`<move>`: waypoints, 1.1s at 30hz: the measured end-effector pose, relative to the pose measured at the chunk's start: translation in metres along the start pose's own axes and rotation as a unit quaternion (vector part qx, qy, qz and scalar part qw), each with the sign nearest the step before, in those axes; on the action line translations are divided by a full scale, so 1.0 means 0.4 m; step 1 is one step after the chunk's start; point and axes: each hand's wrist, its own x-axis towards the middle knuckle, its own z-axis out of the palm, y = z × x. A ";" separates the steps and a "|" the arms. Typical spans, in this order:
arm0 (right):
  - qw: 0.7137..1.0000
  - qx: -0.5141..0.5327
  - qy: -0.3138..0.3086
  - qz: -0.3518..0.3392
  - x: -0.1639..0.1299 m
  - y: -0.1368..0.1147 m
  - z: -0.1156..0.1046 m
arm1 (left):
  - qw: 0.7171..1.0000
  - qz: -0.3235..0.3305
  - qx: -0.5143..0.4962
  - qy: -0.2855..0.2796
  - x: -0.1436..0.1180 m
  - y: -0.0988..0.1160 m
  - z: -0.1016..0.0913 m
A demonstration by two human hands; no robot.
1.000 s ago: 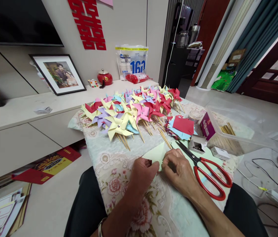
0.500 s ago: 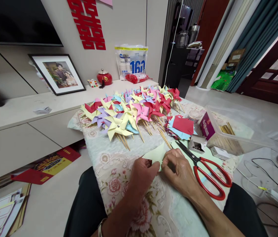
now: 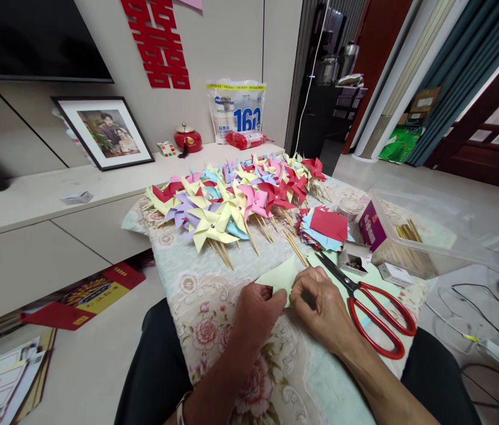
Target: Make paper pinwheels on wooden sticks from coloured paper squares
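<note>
Left hand: we see our left hand (image 3: 256, 310) curled low on the flowered tablecloth (image 3: 214, 336), its thumb and fingers pinching the near left edge of the pale green paper (image 3: 281, 276); the fingers are bent, not spread.
Right hand: our right hand (image 3: 320, 304) sits just beside the left one, almost touching it; its fingertips are pressed together on the near right edge of the same sheet.
Pale green paper: it lies on the cloth just beyond our knuckles, between both hands and the pile of pinwheels; one corner points away from us; whether it is folded we cannot tell.
Scissors: the red-handled scissors (image 3: 367, 307) lie to the right of our right hand, blades pointing toward the far left, handles nearer us; they are close to the hand but untouched.
Pinwheels: a heap of coloured paper pinwheels (image 3: 236, 198) on wooden sticks covers the far half of the table.
Paper squares: a stack of coloured paper squares (image 3: 327, 227), red on top, rests beyond the scissors.
Clear box: a transparent plastic box (image 3: 422, 242) holding sticks stands at the right edge.
</note>
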 end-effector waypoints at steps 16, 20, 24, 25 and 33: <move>1.000 0.008 0.002 0.003 0.000 0.002 0.004 | 1.000 0.001 -0.004 -0.005 -0.001 0.002 0.002; 0.999 0.027 0.023 -0.006 -0.002 0.002 -0.005 | 1.000 -0.020 0.001 -0.015 0.002 0.006 -0.001; 0.988 0.094 0.123 0.010 -0.004 0.018 -0.021 | 0.997 -0.041 0.007 -0.062 0.004 0.035 -0.024; 0.981 0.134 0.137 0.029 -0.003 0.023 -0.023 | 0.996 -0.046 0.004 -0.082 0.004 0.044 -0.032; 0.865 0.473 -0.035 0.165 0.003 0.037 -0.014 | 0.954 -0.017 0.186 -0.236 0.021 0.123 -0.101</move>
